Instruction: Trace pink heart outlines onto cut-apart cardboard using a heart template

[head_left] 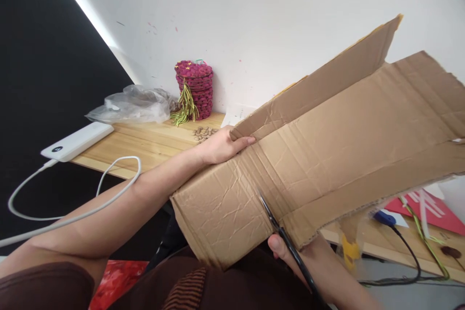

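A large flattened cardboard box (327,140) is held up over the wooden table's (145,143) edge. My left hand (221,145) grips its far edge, thumb on top and fingers behind. My right hand (290,252) sits under the near edge and is closed on black scissors (276,223). The blades are partway into the cardboard along a crease.
On the table lie a white power bank (76,140) with a white cable (109,174), a crumpled clear plastic bag (134,104), a dark red woven basket (194,87), scattered small seeds (205,132), red paper (436,210), a black cable (410,256).
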Action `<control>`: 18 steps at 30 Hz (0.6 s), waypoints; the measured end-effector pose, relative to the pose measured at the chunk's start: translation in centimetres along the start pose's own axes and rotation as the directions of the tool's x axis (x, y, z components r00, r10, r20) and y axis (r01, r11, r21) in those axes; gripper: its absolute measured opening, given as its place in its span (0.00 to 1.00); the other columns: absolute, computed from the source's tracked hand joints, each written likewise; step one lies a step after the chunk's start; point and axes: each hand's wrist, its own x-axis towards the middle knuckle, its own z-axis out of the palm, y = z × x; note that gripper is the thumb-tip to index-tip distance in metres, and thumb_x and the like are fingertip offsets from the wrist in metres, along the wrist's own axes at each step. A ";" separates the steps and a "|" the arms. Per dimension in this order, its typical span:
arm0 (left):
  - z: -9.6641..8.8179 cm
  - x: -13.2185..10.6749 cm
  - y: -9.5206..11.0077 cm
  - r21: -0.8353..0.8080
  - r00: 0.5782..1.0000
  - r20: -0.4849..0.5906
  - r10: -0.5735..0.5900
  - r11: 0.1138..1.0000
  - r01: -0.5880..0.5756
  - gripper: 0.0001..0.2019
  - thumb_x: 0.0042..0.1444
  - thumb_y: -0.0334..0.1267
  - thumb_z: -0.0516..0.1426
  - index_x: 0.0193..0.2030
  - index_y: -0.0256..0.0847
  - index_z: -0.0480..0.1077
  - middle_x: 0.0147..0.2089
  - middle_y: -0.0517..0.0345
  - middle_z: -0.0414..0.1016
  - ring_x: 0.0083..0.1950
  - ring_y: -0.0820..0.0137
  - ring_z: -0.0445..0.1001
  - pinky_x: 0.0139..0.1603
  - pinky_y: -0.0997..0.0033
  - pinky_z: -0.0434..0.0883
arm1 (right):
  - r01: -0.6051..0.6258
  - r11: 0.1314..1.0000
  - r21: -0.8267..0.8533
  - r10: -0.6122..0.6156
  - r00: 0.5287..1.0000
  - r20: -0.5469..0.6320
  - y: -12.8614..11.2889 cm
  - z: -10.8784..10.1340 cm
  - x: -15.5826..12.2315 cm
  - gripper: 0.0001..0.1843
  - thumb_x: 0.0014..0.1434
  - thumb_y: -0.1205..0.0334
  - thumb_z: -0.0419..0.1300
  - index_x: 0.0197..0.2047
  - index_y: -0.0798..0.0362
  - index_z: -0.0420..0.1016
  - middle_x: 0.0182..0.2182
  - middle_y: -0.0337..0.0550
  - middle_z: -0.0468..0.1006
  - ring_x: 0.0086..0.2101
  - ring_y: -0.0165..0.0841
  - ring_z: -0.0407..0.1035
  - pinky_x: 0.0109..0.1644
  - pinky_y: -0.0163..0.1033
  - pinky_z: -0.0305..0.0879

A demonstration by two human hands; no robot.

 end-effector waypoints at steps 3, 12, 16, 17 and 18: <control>0.1 0.1 0.0 0.002 0.999 0.006 0.043 0.999 -0.043 0.24 0.61 0.52 0.56 0.54 0.36 0.74 0.53 0.51 0.81 0.55 0.60 0.77 0.58 0.66 0.72 | 0.065 0.998 -0.006 -0.066 0.997 -0.027 -0.6 0.0 0.2 0.18 0.52 0.40 0.68 0.33 0.47 0.81 0.28 0.45 0.81 0.38 0.46 0.78 0.48 0.51 0.76; 0.1 0.5 -0.7 -0.005 0.997 0.024 0.073 0.997 -0.073 0.21 0.62 0.52 0.55 0.48 0.35 0.75 0.49 0.52 0.82 0.49 0.62 0.79 0.53 0.68 0.74 | 0.120 0.993 -0.014 -0.120 0.992 0.024 -0.3 0.1 0.5 0.21 0.59 0.44 0.64 0.50 0.46 0.79 0.49 0.49 0.81 0.61 0.49 0.66 0.67 0.54 0.60; 0.2 0.6 -0.9 0.001 0.997 0.019 0.079 0.997 -0.079 0.21 0.62 0.52 0.55 0.48 0.36 0.75 0.48 0.52 0.82 0.48 0.62 0.79 0.51 0.67 0.74 | 0.140 0.990 -0.023 -0.139 0.990 0.038 0.1 0.0 0.7 0.21 0.60 0.46 0.63 0.52 0.45 0.78 0.46 0.47 0.83 0.62 0.48 0.65 0.69 0.54 0.55; 0.2 0.6 -0.9 0.000 0.997 0.015 0.081 0.997 -0.081 0.21 0.61 0.52 0.55 0.49 0.36 0.75 0.49 0.52 0.82 0.48 0.62 0.79 0.51 0.67 0.74 | 0.150 0.988 -0.030 -0.149 0.988 0.042 0.2 0.0 0.8 0.21 0.60 0.46 0.64 0.53 0.45 0.77 0.46 0.47 0.83 0.62 0.48 0.65 0.70 0.54 0.54; 0.3 0.6 -0.8 -0.002 0.997 0.007 0.078 0.997 -0.078 0.21 0.61 0.52 0.56 0.49 0.36 0.75 0.48 0.52 0.82 0.48 0.62 0.79 0.51 0.67 0.74 | 0.164 0.986 -0.037 -0.162 0.986 0.049 0.2 0.0 0.8 0.20 0.60 0.47 0.64 0.53 0.45 0.77 0.45 0.46 0.83 0.62 0.48 0.65 0.70 0.54 0.54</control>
